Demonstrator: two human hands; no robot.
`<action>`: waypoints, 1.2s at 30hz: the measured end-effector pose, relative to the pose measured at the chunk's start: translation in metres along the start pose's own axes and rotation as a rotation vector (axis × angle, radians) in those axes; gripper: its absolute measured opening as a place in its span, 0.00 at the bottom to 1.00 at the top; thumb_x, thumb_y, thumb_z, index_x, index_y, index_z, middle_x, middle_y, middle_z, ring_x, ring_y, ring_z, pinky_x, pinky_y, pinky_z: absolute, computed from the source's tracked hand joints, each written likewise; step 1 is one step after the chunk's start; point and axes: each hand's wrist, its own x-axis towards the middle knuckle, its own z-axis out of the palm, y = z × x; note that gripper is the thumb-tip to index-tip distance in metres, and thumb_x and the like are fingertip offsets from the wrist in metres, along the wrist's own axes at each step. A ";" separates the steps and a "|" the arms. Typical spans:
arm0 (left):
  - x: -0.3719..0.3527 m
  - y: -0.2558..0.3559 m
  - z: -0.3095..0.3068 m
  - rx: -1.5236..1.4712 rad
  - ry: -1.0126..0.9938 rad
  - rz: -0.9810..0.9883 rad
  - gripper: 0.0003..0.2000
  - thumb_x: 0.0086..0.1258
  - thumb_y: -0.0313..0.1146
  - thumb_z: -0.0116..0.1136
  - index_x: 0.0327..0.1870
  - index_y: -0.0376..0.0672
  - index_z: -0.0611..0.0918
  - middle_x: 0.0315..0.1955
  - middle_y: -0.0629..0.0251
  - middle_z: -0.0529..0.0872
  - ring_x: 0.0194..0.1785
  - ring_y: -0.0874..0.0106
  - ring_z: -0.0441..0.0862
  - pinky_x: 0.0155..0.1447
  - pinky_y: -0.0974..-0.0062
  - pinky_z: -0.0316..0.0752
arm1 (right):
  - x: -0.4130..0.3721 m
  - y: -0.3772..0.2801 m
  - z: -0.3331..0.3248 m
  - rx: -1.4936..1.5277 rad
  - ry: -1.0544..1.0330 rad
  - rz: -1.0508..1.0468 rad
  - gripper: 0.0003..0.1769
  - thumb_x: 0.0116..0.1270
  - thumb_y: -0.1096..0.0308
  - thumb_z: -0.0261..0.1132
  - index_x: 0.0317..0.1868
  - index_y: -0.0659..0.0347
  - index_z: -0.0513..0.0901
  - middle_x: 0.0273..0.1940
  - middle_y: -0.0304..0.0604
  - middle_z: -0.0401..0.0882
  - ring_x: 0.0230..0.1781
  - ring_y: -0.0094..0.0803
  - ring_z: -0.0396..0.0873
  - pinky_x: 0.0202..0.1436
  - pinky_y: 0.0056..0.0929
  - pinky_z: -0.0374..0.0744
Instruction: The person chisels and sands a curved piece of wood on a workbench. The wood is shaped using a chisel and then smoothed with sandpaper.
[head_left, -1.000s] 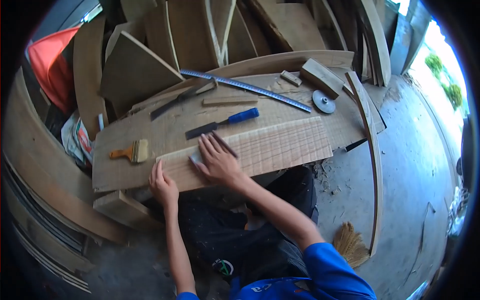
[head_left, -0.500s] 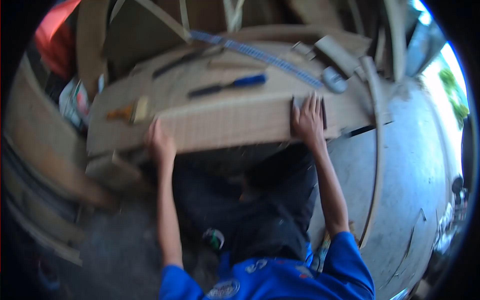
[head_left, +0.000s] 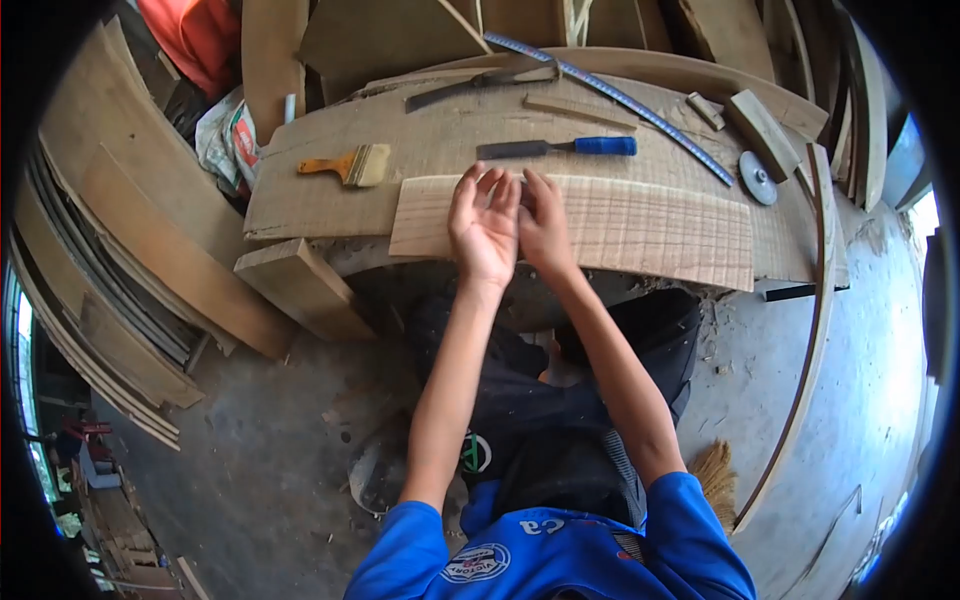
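Board (head_left: 640,222) with dark cross-lines lies along the near edge of the wooden work surface (head_left: 320,215), just nearer than the blue-handled chisel (head_left: 560,148). Left hand (head_left: 486,235): palm up over the board, unclosed, fingers loosely bent. Right hand (head_left: 546,228): alongside, fingers curled near a dark, mostly hidden piece (head_left: 526,196); grip cannot be determined

Grey floor (head_left: 860,400), right of the right hand (head_left: 545,225). Leaning boards (head_left: 270,65), beyond it. Bright patch (head_left: 926,212), far right of it, blurred at the edge, perhaps daylight.
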 end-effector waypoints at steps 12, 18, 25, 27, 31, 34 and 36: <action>0.024 0.061 -0.047 2.335 -0.563 0.774 0.16 0.62 0.31 0.49 0.50 0.38 0.75 0.51 0.55 0.75 0.57 0.58 0.70 0.59 0.58 0.63 | 0.017 -0.001 -0.220 -1.250 -0.176 -0.071 0.29 0.63 0.48 0.55 0.60 0.54 0.69 0.63 0.49 0.61 0.66 0.43 0.58 0.69 0.47 0.47; 0.046 0.135 -0.106 2.408 -0.431 0.727 0.21 0.69 0.33 0.38 0.62 0.40 0.66 0.59 0.50 0.69 0.62 0.52 0.64 0.66 0.57 0.55 | 0.007 0.005 -0.236 -1.193 -0.145 -0.036 0.29 0.66 0.48 0.50 0.62 0.55 0.67 0.62 0.49 0.63 0.65 0.42 0.58 0.70 0.45 0.46; -0.008 0.039 -0.059 2.530 -0.440 0.688 0.22 0.67 0.35 0.39 0.62 0.38 0.66 0.62 0.56 0.66 0.66 0.55 0.61 0.69 0.57 0.49 | 0.004 0.008 -0.236 -1.186 -0.092 -0.084 0.29 0.64 0.47 0.50 0.59 0.57 0.68 0.61 0.49 0.64 0.65 0.42 0.60 0.68 0.50 0.48; -0.031 -0.007 -0.030 2.465 -0.450 0.637 0.23 0.65 0.35 0.42 0.60 0.37 0.68 0.62 0.58 0.67 0.65 0.57 0.62 0.69 0.57 0.49 | 0.005 0.010 -0.238 -1.207 -0.079 -0.113 0.31 0.65 0.44 0.48 0.60 0.56 0.68 0.61 0.48 0.64 0.65 0.41 0.59 0.69 0.49 0.47; -0.047 -0.056 -0.014 2.318 -0.665 0.562 0.23 0.65 0.38 0.44 0.60 0.41 0.69 0.63 0.57 0.65 0.67 0.58 0.60 0.70 0.57 0.47 | 0.006 0.014 -0.241 -1.191 -0.107 -0.109 0.30 0.65 0.42 0.48 0.61 0.52 0.69 0.62 0.45 0.65 0.65 0.39 0.61 0.70 0.46 0.46; -0.042 -0.025 -0.016 2.338 -0.652 0.616 0.20 0.61 0.36 0.50 0.55 0.42 0.74 0.58 0.56 0.71 0.63 0.58 0.65 0.68 0.56 0.52 | 0.007 0.014 -0.240 -1.196 -0.112 -0.105 0.31 0.65 0.42 0.48 0.61 0.52 0.68 0.62 0.45 0.64 0.64 0.39 0.61 0.70 0.46 0.46; -0.026 0.021 -0.040 2.432 -0.505 0.756 0.19 0.62 0.35 0.50 0.55 0.41 0.74 0.57 0.55 0.72 0.62 0.57 0.66 0.64 0.54 0.56 | 0.007 0.010 -0.239 -1.190 -0.103 -0.097 0.31 0.65 0.42 0.47 0.62 0.52 0.68 0.62 0.46 0.64 0.64 0.40 0.61 0.70 0.46 0.45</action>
